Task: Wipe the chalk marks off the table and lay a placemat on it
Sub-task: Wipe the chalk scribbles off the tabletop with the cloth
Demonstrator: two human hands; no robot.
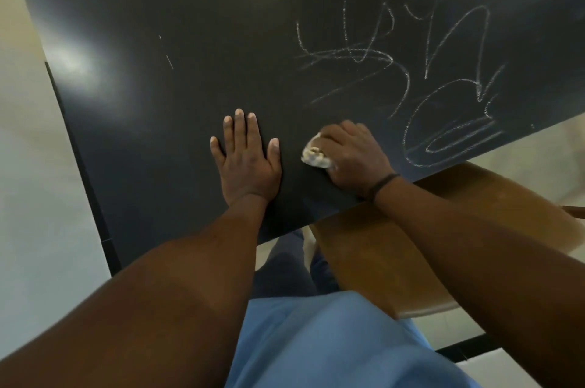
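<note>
Clearly soft, light cloth (315, 156) bunched in right hand (351, 156), probably crumpled tissue; left hand (245, 156) flat, fingers spread on table (190, 39).

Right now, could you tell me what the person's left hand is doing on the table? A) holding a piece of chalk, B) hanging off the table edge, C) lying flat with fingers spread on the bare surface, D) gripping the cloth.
C: the left hand lies flat, fingers spread, on the dark table, while the right hand grips the crumpled cloth beside the chalk marks.
</note>
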